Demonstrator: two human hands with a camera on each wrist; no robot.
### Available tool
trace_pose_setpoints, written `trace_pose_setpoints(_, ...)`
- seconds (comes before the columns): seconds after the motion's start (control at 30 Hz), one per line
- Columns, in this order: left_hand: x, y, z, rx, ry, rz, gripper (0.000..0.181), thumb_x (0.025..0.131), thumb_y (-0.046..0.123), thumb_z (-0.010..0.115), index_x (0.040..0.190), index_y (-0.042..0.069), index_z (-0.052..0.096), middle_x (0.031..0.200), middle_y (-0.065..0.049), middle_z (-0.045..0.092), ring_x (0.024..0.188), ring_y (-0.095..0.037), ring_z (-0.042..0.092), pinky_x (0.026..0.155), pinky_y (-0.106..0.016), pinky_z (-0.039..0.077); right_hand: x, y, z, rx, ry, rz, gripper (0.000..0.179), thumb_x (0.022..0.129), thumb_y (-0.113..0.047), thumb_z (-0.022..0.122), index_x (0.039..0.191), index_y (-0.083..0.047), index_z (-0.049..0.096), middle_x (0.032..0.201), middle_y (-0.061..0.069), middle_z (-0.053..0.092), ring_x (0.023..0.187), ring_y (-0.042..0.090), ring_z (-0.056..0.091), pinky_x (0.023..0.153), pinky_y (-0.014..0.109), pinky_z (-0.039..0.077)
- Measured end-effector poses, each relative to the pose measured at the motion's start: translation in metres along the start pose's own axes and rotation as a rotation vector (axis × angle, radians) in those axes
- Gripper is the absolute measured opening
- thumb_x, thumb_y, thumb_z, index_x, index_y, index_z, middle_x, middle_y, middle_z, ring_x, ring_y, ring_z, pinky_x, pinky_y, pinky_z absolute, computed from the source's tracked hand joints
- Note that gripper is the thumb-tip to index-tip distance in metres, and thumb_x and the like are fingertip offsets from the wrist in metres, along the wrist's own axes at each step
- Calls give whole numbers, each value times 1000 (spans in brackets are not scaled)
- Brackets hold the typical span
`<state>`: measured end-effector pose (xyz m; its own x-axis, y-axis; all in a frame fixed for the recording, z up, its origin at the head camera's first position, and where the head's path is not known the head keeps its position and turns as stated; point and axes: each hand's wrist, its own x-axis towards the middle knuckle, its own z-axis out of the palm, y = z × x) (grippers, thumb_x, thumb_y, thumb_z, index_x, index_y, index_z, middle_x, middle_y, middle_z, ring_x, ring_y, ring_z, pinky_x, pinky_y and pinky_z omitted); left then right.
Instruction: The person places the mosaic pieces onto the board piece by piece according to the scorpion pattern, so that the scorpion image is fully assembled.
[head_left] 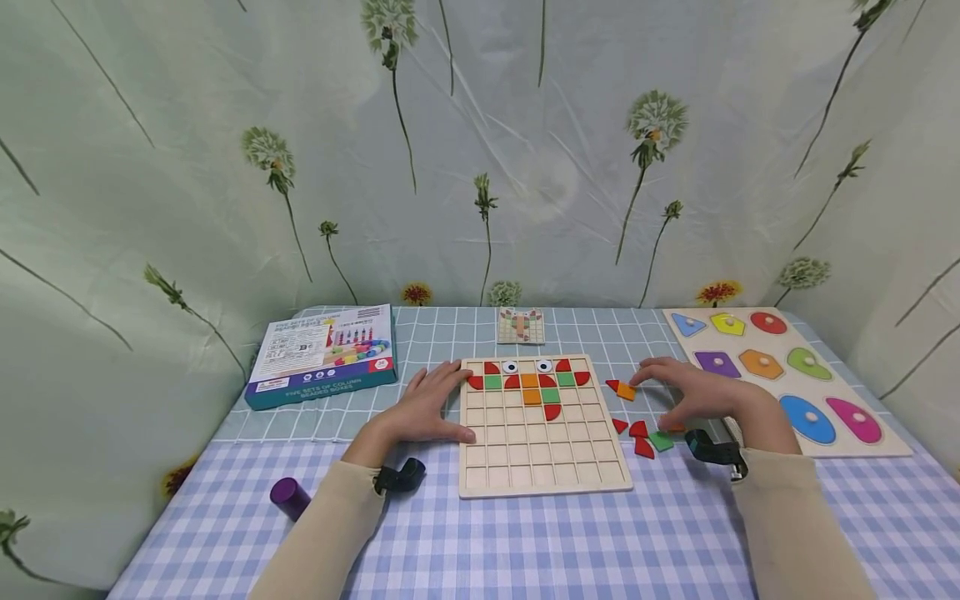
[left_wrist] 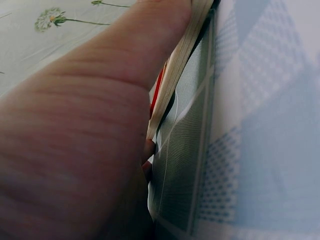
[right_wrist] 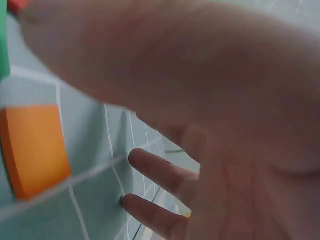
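A wooden grid board [head_left: 542, 457] lies flat with red, green and orange pieces and two eye pieces set in its upper rows. My left hand [head_left: 429, 410] is spread at the board's left edge, its thumb on the frame. My right hand [head_left: 705, 393] is held over loose pieces to the right of the board, with its fingers apart and bent. Near its fingertips lies an orange square [head_left: 626, 392] beside a red piece [head_left: 612, 385]. By the thumb are a green square [head_left: 662, 441], several red pieces [head_left: 643, 447] and another orange piece [right_wrist: 37, 150].
A small pattern card [head_left: 521, 326] stands behind the board. At the back left is a beaded-boxes carton [head_left: 322, 354], and a purple cylinder [head_left: 289, 497] is beside my left forearm. A wooden shape puzzle [head_left: 726, 342] with knobbed pieces lies to the right, close to my right hand.
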<state>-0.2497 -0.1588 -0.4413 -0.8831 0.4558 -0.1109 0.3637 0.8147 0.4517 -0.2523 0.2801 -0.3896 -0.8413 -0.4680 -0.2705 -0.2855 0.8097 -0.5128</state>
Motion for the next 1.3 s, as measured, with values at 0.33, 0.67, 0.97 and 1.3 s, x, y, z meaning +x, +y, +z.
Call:
trace_pose_setpoints(0.33, 0, -1, 0, 2, -2, -7, 108, 74, 66, 77, 159, 22, 27, 170, -6, 14, 158, -28, 6, 127, -56, -2, 1, 11, 9, -63, -29, 49, 108, 62, -35, 92, 153, -15, 38, 162, 30, 14, 144, 59, 13, 108, 80, 23)
trace_pose_setpoints(0.67, 0, 0, 0, 5, -3, -13, 108, 74, 65, 77, 159, 21, 27, 170, -6, 14, 158, -28, 6, 127, -56, -1, 13, 12, 14, -52, 56, 67, 75, 71, -33, 88, 138, -25, 55, 161, 28, 21, 144, 57, 19, 106, 77, 30)
trace_pose_setpoints(0.97, 0, 1, -1, 7, -5, -2, 107, 75, 65, 76, 159, 21, 26, 170, -6, 14, 158, -28, 6, 127, -56, -1, 25, 10, 18, -19, 168, 51, 28, 83, -20, 78, 109, -20, 69, 154, 31, 33, 140, 56, 27, 107, 74, 33)
trace_pose_setpoints(1.3, 0, -1, 1, 8, 9, 2, 106, 75, 64, 77, 159, 20, 28, 169, -6, 16, 158, -29, 8, 127, -57, 0, 36, -1, 23, -62, 277, 56, 16, 85, -13, 76, 98, -11, 67, 138, 29, 52, 129, 49, 45, 109, 66, 39)
